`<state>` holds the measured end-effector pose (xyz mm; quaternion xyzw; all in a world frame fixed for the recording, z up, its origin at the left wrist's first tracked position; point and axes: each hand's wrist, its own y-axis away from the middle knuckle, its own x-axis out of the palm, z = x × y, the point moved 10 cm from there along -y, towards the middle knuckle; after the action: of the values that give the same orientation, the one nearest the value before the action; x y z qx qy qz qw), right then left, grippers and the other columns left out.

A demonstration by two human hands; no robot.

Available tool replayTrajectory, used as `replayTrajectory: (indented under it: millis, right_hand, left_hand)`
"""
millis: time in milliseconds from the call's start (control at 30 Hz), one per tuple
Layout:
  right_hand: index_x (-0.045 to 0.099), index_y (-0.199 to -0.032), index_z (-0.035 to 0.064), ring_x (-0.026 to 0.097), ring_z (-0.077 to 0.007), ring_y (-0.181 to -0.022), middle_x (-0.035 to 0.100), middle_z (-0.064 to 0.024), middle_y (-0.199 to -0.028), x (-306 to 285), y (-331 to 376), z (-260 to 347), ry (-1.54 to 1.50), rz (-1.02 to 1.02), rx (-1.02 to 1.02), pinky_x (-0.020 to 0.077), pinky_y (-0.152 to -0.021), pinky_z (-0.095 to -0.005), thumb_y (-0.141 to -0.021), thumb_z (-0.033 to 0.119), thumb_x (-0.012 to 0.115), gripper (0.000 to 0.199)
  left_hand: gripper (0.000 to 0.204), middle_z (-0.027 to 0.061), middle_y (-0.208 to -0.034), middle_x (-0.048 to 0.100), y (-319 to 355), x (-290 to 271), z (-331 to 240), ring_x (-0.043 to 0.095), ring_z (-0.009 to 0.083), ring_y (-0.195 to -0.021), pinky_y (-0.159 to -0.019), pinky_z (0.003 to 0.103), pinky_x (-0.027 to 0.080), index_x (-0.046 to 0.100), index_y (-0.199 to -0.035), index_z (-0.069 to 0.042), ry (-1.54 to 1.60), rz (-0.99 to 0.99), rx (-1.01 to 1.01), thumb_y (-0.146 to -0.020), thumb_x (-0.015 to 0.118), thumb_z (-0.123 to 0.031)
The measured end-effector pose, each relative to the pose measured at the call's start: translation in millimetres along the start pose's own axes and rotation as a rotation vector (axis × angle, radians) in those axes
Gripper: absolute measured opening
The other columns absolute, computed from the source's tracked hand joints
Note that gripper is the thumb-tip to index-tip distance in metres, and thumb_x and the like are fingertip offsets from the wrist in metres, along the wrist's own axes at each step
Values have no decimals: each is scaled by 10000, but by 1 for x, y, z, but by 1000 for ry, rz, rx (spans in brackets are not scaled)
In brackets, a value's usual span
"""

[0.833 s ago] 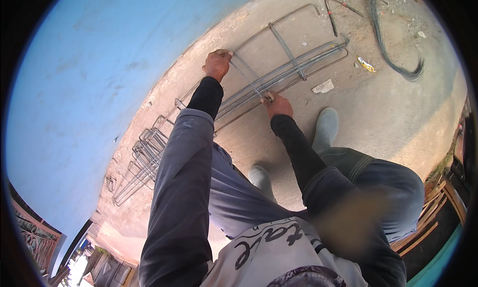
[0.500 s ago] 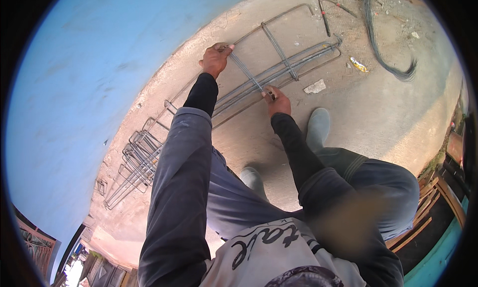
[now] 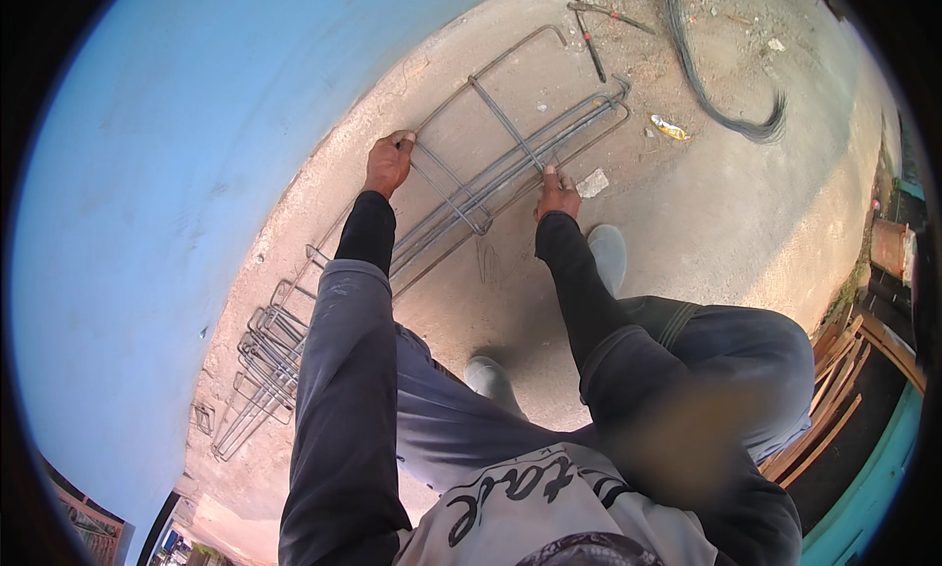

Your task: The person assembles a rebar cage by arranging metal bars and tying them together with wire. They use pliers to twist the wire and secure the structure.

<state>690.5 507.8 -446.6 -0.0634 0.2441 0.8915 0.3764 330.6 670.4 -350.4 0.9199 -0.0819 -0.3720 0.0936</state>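
A rebar cage of long steel bars with rectangular stirrups across them lies on the ground in front of me. My left hand pinches its long bar on the wall side, where the nearer stirrup meets it. Over on the opposite side, my right hand has its fingers closed at the lower corner of the farther stirrup. The palm side of both hands is hidden. Past my left forearm, several loose stirrups lie piled around the near end of the bars.
A blue wall runs along the left. Beyond the cage lie a tool with red-marked handles and a curved bundle of thin wire. A yellow-white wrapper and a flat stone chip are on the ground. Wooden strips stand at right.
My right hand has moved from the nearer stirrup's corner to the farther stirrup's corner. My left hand stays at the same joint. The whole view has shifted a little.
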Motion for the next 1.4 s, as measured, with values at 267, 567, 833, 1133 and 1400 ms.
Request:
replayTrajectory:
  millis: [267, 567, 833, 1133, 1400]
  right_hand:
    - [614, -1150, 26, 437, -147, -427, 521, -40, -615, 14, -4, -6, -97, 54, 122, 325, -377, -337, -923, 294, 694, 360]
    - [582, -1097, -11, 493, -162, -545, 562, -86, -748, 17, 16, 22, -117, 154, 195, 380, -473, -321, -907, 270, 707, 362]
    - [543, -869, 76, 407, -144, -395, 479, -23, -567, 17, 12, 27, -152, 171, 135, 309, -351, -328, -922, 286, 691, 262]
    - [625, -1130, -49, 644, -280, -854, 680, -194, -978, -13, 9, 26, 153, -17, -1, 493, -775, -400, -859, 317, 737, 469]
    - [650, -1082, 95, 645, -340, -1045, 679, -168, -1072, 55, 177, 72, 725, 637, -104, 493, -874, -430, -851, 330, 737, 341]
  left_hand:
    - [365, 172, -733, 658, 9, -7, 0, 667, 317, -761, -761, 403, 501, 737, -1003, -58, 10, 9, -70, -977, 570, -382]
    - [364, 159, -709, 652, 17, -13, 16, 666, 298, -734, -735, 396, 503, 742, -1013, -65, 28, -6, -94, -972, 591, -394]
    - [388, 151, -719, 666, 11, -13, 8, 670, 284, -729, -734, 398, 507, 741, -991, -52, -12, -7, -72, -965, 600, -412]
    - [373, 160, -915, 723, 7, -18, 13, 677, 249, -865, -822, 370, 506, 707, -1098, -14, 217, -15, -67, -987, 535, -326]
    - [404, 178, -1035, 722, 26, -17, 15, 679, 267, -967, -879, 348, 507, 640, -1234, -6, 271, 63, -90, -943, 619, -285]
